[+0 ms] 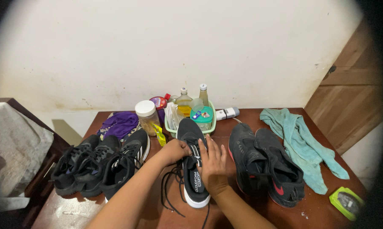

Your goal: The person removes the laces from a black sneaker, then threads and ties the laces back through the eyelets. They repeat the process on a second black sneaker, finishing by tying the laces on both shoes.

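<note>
We counted six shoes on the brown table (pixel 318 203): three black sneakers (pixel 100 163) bunched at the left, a black pair with red marks (pixel 265 167) at the right, and one black shoe with a white sole (pixel 193 165) in the middle, toe pointing away from us. That middle shoe lay directly under both of our hands. Our left hand (pixel 174 150) was closed around its left side near the lacing, fingers curled shut on the shoe's edge or a lace; which of the two, we could not tell. Our right hand (pixel 213 163) lay flat on the tongue with fingers spread, pressing rather than pinching. Loose black laces (pixel 169 191) trailed off the shoe toward us.

Behind it stood one green basket (pixel 212 123) holding two bottles (pixel 184 101) and other small items too crowded to sort out, one white-lidded jar (pixel 147 114), one purple cloth (pixel 120 124) and one teal towel (pixel 301 142). A green object (pixel 346 202) at the right edge was too dim to identify.
</note>
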